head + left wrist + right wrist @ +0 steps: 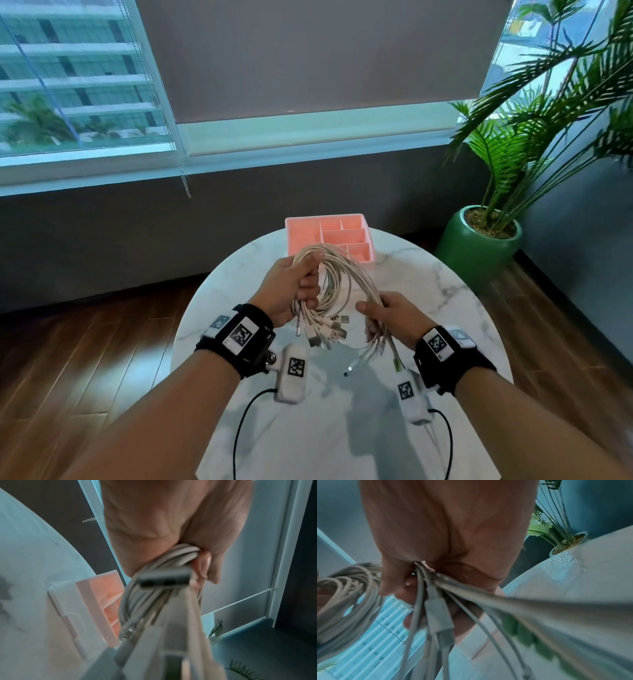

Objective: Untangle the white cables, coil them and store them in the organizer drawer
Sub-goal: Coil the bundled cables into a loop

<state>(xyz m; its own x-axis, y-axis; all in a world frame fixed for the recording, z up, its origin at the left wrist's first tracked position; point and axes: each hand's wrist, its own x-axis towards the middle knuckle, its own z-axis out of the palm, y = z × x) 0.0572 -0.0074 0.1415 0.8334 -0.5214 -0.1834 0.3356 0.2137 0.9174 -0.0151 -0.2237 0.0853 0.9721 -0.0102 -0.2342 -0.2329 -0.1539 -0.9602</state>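
A round marble table stands before a grey wall and a window, with a potted palm on the floor to the right; from the head view, the pink organizer sits at the table's far edge, straight ahead of both hands and a little nearer the left one; the white cables arch as one bundle between the hands, held above the table just short of the organizer, their long run going left to right, plug ends dangling toward the person; the left hand is fisted round one end of the arch, raised and farther forward; the right hand grips the other end, lower and nearer the body; the hands are apart. In the left wrist view, the fingers curl tight over the strands, a plug blurred close to the lens, the organizer just beyond. In the right wrist view, several strands and a plug run out from under the closed fingers; the loops hang to the left. The bundle looks untangled but not yet coiled, I judge.
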